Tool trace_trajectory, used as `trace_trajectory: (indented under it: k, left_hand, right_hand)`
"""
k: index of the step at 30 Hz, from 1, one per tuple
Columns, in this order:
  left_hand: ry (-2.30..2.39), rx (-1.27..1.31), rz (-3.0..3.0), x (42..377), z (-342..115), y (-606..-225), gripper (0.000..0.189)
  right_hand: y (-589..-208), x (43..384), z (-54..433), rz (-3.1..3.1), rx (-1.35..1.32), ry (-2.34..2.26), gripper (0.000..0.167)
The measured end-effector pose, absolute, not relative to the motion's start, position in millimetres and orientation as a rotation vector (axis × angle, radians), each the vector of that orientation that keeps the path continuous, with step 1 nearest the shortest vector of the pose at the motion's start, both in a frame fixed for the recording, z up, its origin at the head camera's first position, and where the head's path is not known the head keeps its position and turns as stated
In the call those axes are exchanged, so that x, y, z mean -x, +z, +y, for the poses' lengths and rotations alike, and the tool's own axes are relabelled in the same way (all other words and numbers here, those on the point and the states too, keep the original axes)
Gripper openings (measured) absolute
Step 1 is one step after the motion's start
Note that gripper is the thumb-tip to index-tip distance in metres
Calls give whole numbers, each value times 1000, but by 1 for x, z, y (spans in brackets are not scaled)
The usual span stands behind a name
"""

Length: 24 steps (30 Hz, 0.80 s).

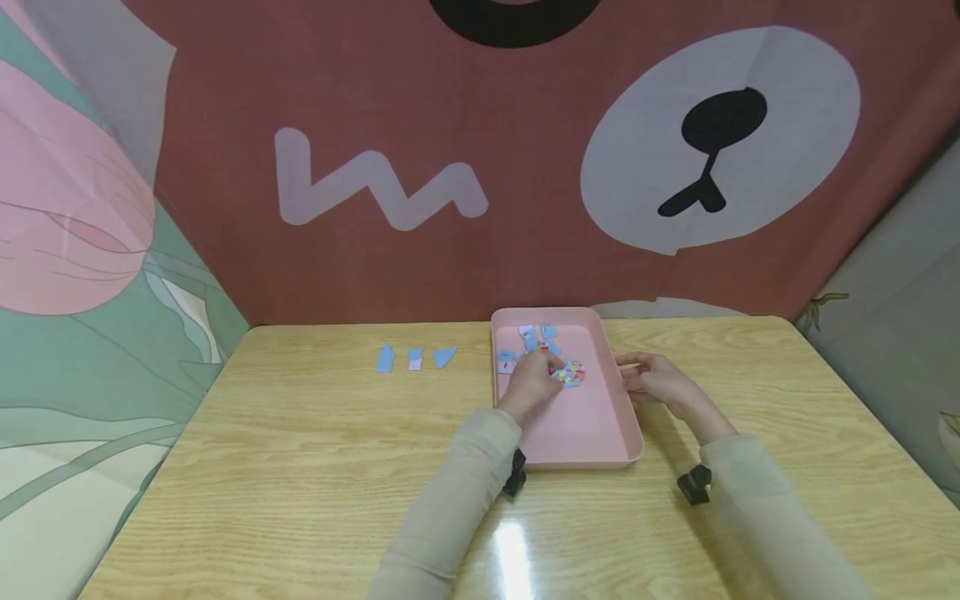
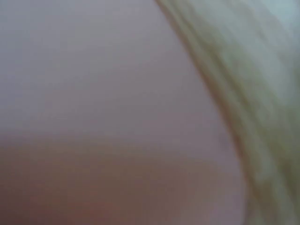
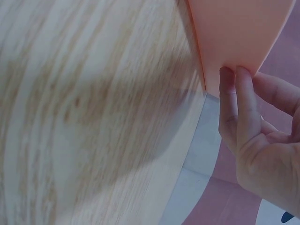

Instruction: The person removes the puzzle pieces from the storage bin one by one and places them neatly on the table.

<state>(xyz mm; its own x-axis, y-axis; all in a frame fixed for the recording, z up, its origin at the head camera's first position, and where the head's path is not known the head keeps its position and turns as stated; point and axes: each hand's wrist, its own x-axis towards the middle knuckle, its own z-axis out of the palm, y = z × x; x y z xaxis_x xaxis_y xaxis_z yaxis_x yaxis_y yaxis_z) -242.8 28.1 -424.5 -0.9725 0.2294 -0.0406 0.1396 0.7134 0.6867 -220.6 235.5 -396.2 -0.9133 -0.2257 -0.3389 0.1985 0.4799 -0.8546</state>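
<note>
Tray (image 1: 592,425), pink, shallow, sits on the wooden table (image 1: 300,467) right of centre, toward the far edge. Left hand (image 1: 534,382) is inside the tray, fingers curled down onto the small blue and multicoloured pieces (image 1: 572,372) clustered in the tray's far half; whether it actually pinches one I cannot tell, the fingertips hide the contact. Left wrist view is a pink and wood-tone blur, no detail usable. Right hand (image 1: 658,382) is at the tray's right rim, outside it, fingers straight; in the right wrist view its fingertips (image 3: 234,79) touch the tray's outer wall (image 3: 239,33), not wrapped round it. Three more pieces lie in a row on the table, left of the tray and well apart from it: a blue one (image 1: 386,358), a pale pink-and-blue one (image 1: 416,359), a blue triangular one (image 1: 445,357). Both sleeves are beige. Backdrop behind the table is a reddish-brown cloth (image 1: 375,100) with a cartoon bear snout.
</note>
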Motion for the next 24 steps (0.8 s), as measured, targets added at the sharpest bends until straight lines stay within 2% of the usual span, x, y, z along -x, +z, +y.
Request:
trace_trajectory:
  k: [10, 24]
  left_hand:
    - [1287, -332, 2628, 238, 16, -413, 23]
    - [1750, -256, 2364, 244, -25, -386, 36]
  right_hand:
    - [-396, 220, 234, 2323, 12, -1420, 56]
    - [-395, 220, 235, 2320, 31, -1409, 57]
